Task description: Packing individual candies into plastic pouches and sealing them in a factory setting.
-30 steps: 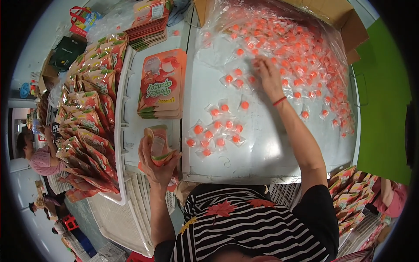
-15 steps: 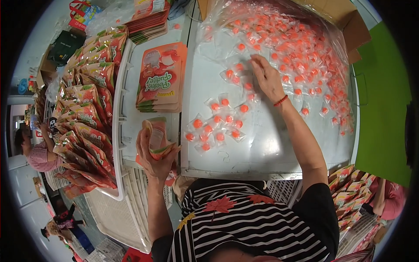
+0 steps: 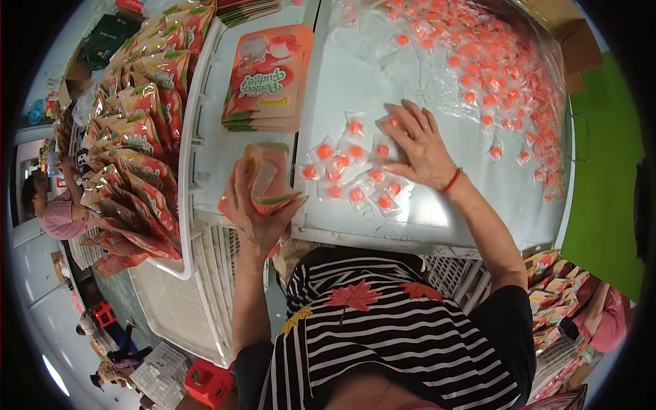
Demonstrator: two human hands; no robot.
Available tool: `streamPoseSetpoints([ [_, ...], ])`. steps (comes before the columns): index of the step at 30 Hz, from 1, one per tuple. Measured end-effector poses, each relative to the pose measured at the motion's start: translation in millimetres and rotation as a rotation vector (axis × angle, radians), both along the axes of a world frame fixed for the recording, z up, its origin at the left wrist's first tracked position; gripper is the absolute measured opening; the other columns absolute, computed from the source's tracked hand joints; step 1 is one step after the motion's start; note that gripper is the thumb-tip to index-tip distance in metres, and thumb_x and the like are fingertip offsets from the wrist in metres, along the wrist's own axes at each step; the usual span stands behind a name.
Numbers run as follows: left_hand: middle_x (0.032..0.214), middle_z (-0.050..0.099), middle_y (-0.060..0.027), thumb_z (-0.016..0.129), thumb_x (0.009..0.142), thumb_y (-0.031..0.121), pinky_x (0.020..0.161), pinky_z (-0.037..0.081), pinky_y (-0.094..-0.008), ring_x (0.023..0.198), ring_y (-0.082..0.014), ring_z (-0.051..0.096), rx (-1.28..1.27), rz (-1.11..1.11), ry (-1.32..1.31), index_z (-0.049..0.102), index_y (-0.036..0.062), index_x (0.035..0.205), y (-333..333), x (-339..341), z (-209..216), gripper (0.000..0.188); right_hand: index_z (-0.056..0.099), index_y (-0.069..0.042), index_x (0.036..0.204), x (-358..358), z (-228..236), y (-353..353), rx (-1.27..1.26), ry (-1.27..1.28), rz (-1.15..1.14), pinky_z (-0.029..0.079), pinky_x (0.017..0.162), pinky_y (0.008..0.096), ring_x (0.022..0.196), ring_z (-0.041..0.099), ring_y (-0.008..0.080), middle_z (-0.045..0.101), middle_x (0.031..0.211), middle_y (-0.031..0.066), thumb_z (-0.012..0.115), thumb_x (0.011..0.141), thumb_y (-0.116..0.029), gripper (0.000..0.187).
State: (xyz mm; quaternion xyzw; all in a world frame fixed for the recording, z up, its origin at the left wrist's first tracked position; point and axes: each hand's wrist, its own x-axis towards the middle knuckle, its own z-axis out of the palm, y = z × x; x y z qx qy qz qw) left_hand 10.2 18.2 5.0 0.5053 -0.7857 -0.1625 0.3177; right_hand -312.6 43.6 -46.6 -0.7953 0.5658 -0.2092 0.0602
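My left hand is closed around a printed pouch held beside the table's left edge. The pouch's mouth gapes upward, showing a pale lining; its contents are not visible. My right hand lies palm down over the pale table, fingers outstretched. One small wrapped candy shows by its fingertips, and others sit beside the thumb. Left of that hand is a loose group of red-orange candies in clear wrappers. A stack of flat, pink-orange pouches lies beyond my left hand.
A large heap of wrapped candies on plastic film covers the table's far right, by a cardboard box. At left, a white crate holds rows of filled pouches. Another person is at far left.
My right hand has come nearer and slightly right, and candies by it have shifted closer to the near group. The view has shifted, so the table sits differently; my left hand keeps the pouch.
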Motion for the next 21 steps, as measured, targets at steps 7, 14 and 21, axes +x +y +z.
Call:
streamPoseSetpoints([
  [7, 0.128, 0.046, -0.0179, 0.088, 0.051, 0.034, 0.099, 0.034, -0.0517, 0.115, -0.0371, 0.046, -0.267, -0.26, 0.001, 0.039, 0.003, 0.131, -15, -42, -6, 0.099, 0.061, -0.007, 0.101, 21, -11, 17, -0.161, 0.016, -0.189, 0.043, 0.085, 0.0408, 0.105, 0.052, 0.0309, 0.057, 0.111, 0.0112, 0.07, 0.075, -0.031, 0.037],
  [14, 0.131, 0.044, -0.0175, 0.088, 0.05, 0.034, 0.1, 0.033, -0.0503, 0.118, -0.0375, 0.042, -0.186, -0.247, -0.071, 0.033, 0.0008, 0.134, -21, -60, -9, 0.107, 0.059, -0.005, 0.083, 22, 1, 2, -0.189, -0.361, -0.338, 0.049, 0.052, 0.0322, 0.058, 0.058, 0.0236, 0.059, 0.07, 0.0069, 0.067, 0.076, -0.01, 0.012],
  [21, 0.131, 0.042, -0.0186, 0.084, 0.056, 0.041, 0.101, 0.031, -0.0503, 0.118, -0.0381, 0.041, -0.317, -0.364, -0.186, 0.035, -0.0005, 0.133, -28, -65, -1, 0.1, 0.065, -0.009, 0.086, 49, 81, -15, -0.124, -0.096, 0.132, 0.05, 0.052, 0.033, 0.066, 0.062, 0.0224, 0.059, 0.074, 0.0065, 0.067, 0.074, -0.013, 0.013],
])
